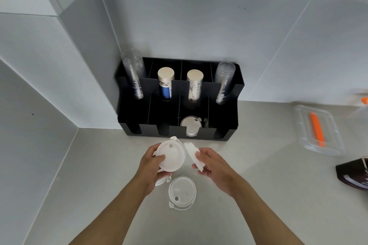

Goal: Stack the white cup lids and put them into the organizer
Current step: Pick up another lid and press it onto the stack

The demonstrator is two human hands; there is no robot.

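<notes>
- Work surface: a pale counter (249, 145) set into a corner of grey wall panels. Nothing lies between the hands and the organizer front.
- Right side of the counter: a clear plastic tray (318, 131) holding one orange item (317, 128); a dark brown packet (353, 175) at the frame edge, well apart from the hands.
- Black organizer (225, 131) stands against the back wall, with four rear slots and four front slots.
- Rear slots, left to right: one stack of clear cups (133, 74), one paper-cup stack with blue print (165, 83), one paper-cup stack with line print (194, 84), one stack of clear cups (224, 82).
- Front slots: the third from the left holds white lids (190, 125); the exact count cannot be told. The other three show only dark interior.
- Left hand (153, 167): fingers curled around a white lid stack (170, 156), thumb on the top face; held above the counter, just in front of the organizer.
- Right hand (214, 165): fingers closed on a white lid (194, 155), tilted on edge and blurred, just beside the left-hand stack.
- One loose white lid (182, 192) lies flat on the counter below the hands. A further lid (160, 182) shows partly under the left hand.
</notes>
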